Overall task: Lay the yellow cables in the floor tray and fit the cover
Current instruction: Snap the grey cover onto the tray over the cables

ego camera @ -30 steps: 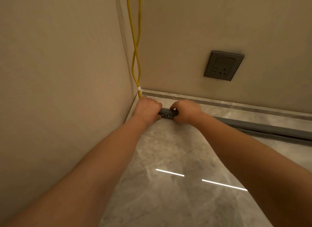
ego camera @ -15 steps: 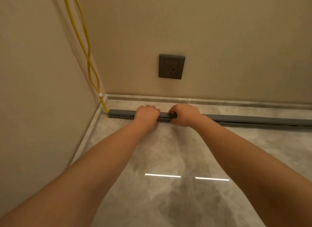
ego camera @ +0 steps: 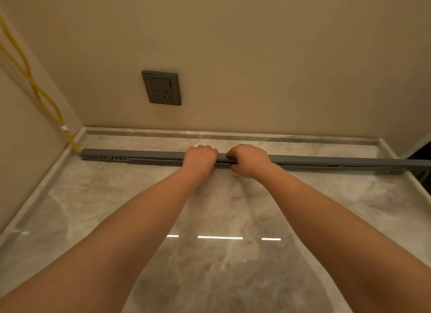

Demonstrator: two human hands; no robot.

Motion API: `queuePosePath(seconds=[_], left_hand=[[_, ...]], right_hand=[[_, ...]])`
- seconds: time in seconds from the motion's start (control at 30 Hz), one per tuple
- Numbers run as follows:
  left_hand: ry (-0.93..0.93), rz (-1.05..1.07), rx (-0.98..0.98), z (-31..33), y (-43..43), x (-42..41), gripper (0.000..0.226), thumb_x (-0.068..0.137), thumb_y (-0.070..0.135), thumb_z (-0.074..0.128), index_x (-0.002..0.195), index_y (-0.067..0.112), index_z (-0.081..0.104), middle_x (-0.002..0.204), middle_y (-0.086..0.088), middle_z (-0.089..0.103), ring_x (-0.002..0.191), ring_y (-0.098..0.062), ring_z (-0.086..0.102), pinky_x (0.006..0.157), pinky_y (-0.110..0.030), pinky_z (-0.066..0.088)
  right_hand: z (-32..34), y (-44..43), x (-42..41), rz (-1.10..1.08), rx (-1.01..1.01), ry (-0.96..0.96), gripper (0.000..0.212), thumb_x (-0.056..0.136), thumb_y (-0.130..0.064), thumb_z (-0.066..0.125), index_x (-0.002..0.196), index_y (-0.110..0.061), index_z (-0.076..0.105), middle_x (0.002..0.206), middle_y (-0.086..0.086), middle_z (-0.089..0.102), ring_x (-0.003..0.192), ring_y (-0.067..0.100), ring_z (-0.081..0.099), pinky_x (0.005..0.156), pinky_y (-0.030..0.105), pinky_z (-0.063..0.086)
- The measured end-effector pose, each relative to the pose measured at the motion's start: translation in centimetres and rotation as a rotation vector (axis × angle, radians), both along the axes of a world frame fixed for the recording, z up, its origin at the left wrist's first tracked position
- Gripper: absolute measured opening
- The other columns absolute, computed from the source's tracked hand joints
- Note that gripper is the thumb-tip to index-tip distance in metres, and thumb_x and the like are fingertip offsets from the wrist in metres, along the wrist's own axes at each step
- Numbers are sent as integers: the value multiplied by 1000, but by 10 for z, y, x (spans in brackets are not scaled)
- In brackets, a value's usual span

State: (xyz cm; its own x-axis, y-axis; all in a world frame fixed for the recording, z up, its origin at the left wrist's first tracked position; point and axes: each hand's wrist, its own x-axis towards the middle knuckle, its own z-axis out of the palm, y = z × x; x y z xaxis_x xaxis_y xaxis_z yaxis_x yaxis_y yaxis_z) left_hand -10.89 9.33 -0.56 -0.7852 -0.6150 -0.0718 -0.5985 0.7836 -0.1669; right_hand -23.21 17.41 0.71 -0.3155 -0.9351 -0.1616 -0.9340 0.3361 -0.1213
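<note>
Both hands [ego camera: 225,160] on cover [ego camera: 144,153]

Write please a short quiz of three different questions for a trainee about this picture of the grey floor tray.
1. True or false: both hands, left hand and right hand, rest on the long grey plastic cover of the floor tray.
2. Where do the twisted yellow cables enter the tray? A. at its left end, in the corner; B. at its middle; C. below the socket.
3. Fill in: the dark grey wall socket sits on the wall above and to the ____ of the hands.

Key: 1 true; 2 A; 3 left.
</note>
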Motion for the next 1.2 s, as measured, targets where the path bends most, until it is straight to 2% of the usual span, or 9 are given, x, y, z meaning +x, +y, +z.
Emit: queuePosePath(seconds=[0.1, 0.23, 0.43, 0.63, 0.77, 0.87, 0.93, 1.03, 1.2], left_hand=[[0, -2, -3, -1, 15, -24, 30, 90, 22, 56, 120, 17, 54, 113, -5, 59, 103, -24, 57, 76, -34, 44], [-13, -10, -27, -5, 32, -52, 30, 89, 18, 57, 119, 18, 54, 111, -4, 60, 101, -25, 58, 76, -33, 42], [-39, -1, -55, -7, 44, -80, 24, 92, 21, 55, 116, 18, 58, 108, -4, 60, 96, -25, 60, 71, -32, 38], [-75, 19, -65, -3, 36, -90, 17, 93, 23, 55, 108, 21, 63, 101, -1, 63, 88, -23, 63, 61, -30, 38], [-76, 58, -108, 0, 23, -94, 15, 91, 21, 58, 104, 22, 66, 99, 0, 68, 94, -23, 61, 63, -29, 37], [-80, 54, -166, 0, 11, -96, 15, 89, 21, 59, 99, 23, 69, 96, 2, 70, 99, -22, 56, 67, -30, 33], [-81, 70, -170, 0, 3, -98, 16, 88, 20, 60, 101, 23, 69, 98, 1, 69, 101, -23, 55, 69, -30, 33], [-27, 118, -112, -1, -8, -102, 22, 90, 24, 62, 111, 20, 67, 109, -5, 62, 106, -26, 54, 72, -33, 43], [43, 144, -94, -1, -16, -109, 31, 87, 21, 67, 116, 14, 59, 116, -9, 54, 106, -28, 54, 70, -37, 48]], right_hand=[[0, 19, -31, -53, 0, 59, 28, 81, -11, 54, 101, -25, 66, 97, 0, 64, 94, 25, 61, 64, 30, 40], [-2, 41, -66, -86, 49, 155, 25, 80, -8, 56, 99, -22, 63, 91, 1, 61, 84, 24, 57, 63, 30, 40], [0, 64, -107, -123, 152, 278, 17, 80, -5, 58, 85, -21, 56, 66, -4, 42, 71, 21, 50, 59, 28, 35], [-2, 58, -123, -64, 157, 322, 20, 79, -2, 61, 88, -20, 65, 64, -2, 43, 66, 22, 50, 57, 27, 36], [-2, 43, -126, -34, 127, 333, 18, 80, -4, 61, 87, -20, 60, 67, -2, 43, 70, 23, 49, 61, 29, 38], [-2, 30, -129, -15, 98, 314, 20, 81, -5, 60, 95, -19, 63, 68, -2, 45, 72, 25, 53, 62, 30, 38], [-3, 22, -132, -3, 52, 290, 22, 83, -5, 58, 101, -17, 62, 77, 1, 56, 82, 28, 62, 63, 31, 38], [-6, 11, -137, 14, -14, 270, 25, 86, -2, 54, 107, -14, 61, 101, 9, 68, 95, 32, 65, 65, 33, 39], [-6, -2, -145, -1, -28, 264, 25, 83, 2, 57, 102, -10, 66, 105, 12, 68, 96, 33, 65, 67, 32, 42]])
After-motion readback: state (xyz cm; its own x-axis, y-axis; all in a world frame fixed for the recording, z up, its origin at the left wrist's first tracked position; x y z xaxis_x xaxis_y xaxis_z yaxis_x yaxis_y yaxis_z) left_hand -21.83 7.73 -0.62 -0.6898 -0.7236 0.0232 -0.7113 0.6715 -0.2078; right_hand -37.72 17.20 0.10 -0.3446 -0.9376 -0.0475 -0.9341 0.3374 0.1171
